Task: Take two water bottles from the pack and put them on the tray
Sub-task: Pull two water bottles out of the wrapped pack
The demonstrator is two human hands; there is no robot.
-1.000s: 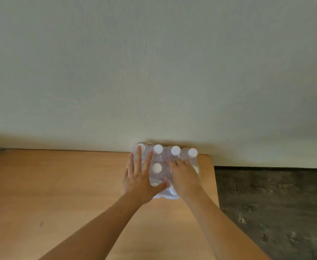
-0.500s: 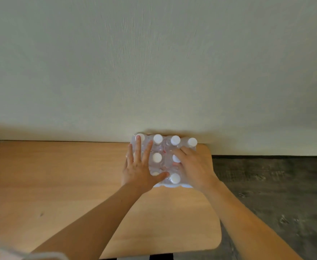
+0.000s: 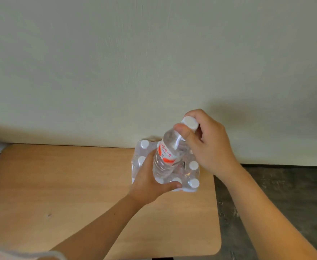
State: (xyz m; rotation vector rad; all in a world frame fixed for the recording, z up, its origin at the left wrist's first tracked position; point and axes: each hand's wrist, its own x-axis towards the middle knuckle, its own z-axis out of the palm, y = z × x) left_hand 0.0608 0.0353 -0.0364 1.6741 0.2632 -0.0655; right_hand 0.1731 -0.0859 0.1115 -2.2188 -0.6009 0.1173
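A shrink-wrapped pack of water bottles [image 3: 191, 173] with white caps stands at the far right of the wooden table, against the wall. My right hand [image 3: 208, 145] grips the neck of a clear water bottle [image 3: 168, 158] with a red-and-white label and a white cap, holding it tilted above the pack. My left hand [image 3: 150, 182] lies on the left side of the pack, fingers curled around the plastic under the raised bottle. No tray is in view.
The wooden table [image 3: 69, 194] stretches left and toward me, with its rounded right edge just past the pack. A pale wall [image 3: 154, 62] rises right behind the table. Dark floor [image 3: 276, 194] lies to the right.
My right hand closed on a bottle and pulled it up out of the pack, tilting it. My left hand stayed on the pack, now curled around its side.
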